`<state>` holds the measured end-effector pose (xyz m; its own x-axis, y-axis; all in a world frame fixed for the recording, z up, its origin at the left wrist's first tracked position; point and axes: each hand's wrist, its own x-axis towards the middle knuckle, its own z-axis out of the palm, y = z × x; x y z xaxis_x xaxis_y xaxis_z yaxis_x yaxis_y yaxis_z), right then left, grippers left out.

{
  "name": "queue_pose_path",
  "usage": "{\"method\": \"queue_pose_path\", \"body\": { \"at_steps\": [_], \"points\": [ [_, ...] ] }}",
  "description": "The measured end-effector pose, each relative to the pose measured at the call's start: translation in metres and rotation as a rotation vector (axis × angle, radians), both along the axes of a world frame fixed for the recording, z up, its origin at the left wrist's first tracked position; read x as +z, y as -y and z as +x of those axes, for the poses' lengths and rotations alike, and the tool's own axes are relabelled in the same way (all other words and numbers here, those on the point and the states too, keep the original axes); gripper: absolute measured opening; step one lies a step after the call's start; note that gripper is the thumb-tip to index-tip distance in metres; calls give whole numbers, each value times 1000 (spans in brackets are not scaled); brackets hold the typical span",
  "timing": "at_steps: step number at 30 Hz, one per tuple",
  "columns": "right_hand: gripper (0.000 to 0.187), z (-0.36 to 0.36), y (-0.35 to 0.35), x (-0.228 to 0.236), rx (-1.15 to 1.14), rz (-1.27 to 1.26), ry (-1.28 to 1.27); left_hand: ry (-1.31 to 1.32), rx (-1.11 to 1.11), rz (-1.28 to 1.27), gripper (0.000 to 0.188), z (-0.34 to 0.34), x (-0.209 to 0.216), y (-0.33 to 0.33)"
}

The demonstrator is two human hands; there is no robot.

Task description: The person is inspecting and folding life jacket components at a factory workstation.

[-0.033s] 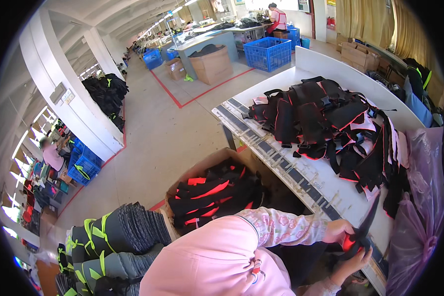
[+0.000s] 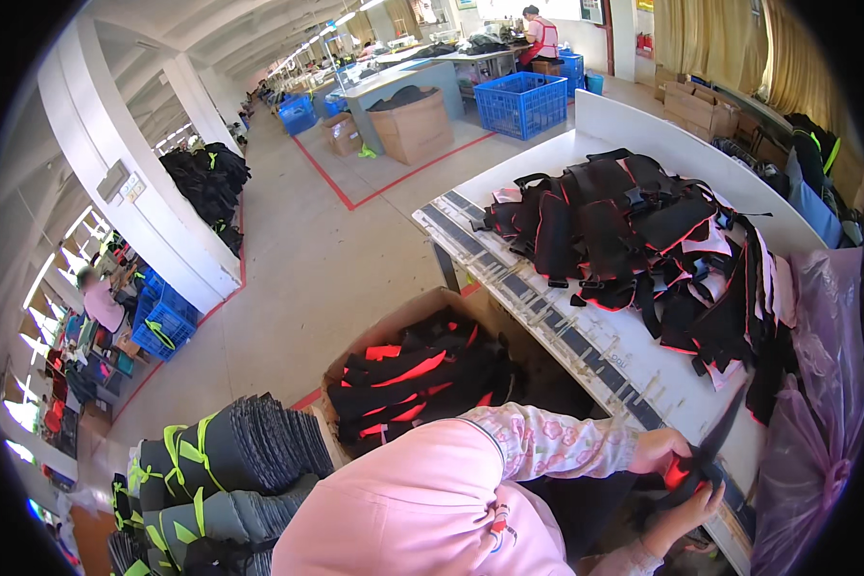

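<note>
My left hand (image 2: 659, 449), in a floral sleeve, is closed on a black fabric strap piece (image 2: 712, 444) with red showing along it. From below, my right hand (image 2: 684, 516) grips the same piece, its fingers curled around the dark folded part. One narrow black end sticks up beyond the hands, over the white table (image 2: 634, 384). Parts of the piece between the hands are hidden by the fingers. Farther along the tabletop lies a heap of black padded straps (image 2: 614, 230) with red edges, pale pink patches and dark buckles.
An open cardboard box (image 2: 355, 346) of black and red pieces stands left of the table. Stacked dark panels with lime ties (image 2: 230, 451) lie at lower left. Clear plastic sheeting (image 2: 816, 432) hangs at the table's right. A blue crate (image 2: 521, 106) and a pillar (image 2: 130, 163) stand farther off.
The narrow free end of the strap piece has tipped slightly to the right. Both hands stay in nearly the same place.
</note>
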<state>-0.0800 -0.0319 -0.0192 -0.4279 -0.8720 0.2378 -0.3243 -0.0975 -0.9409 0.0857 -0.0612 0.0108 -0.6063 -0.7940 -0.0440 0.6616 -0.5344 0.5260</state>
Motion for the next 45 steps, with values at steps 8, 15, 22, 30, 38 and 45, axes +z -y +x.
{"method": "queue_pose_path", "body": {
  "at_steps": [8, 15, 22, 30, 38, 45],
  "points": [
    [37, 26, -20, 29, 193, -89, 897, 627, 357, -305, 27, 9, 36, 5],
    [34, 32, -28, 83, 225, -21, 1228, 522, 236, -136, 17, 2, 44, -12],
    [13, 30, -23, 65, 347, -73, 745, -13, 9, 171, 24, 18, 33, -9],
    [20, 15, -27, 67, 223, -204, 697, -59, -156, 60, 32, 20, 48, -21],
    [22, 11, -33, 81, 254, -173, 1130, 21, -112, -34, 11, 32, 31, -26],
    [25, 5, -38, 84, 401, -187, 1158, -186, -123, -66, 13, 32, 41, -25]
  ]
}}
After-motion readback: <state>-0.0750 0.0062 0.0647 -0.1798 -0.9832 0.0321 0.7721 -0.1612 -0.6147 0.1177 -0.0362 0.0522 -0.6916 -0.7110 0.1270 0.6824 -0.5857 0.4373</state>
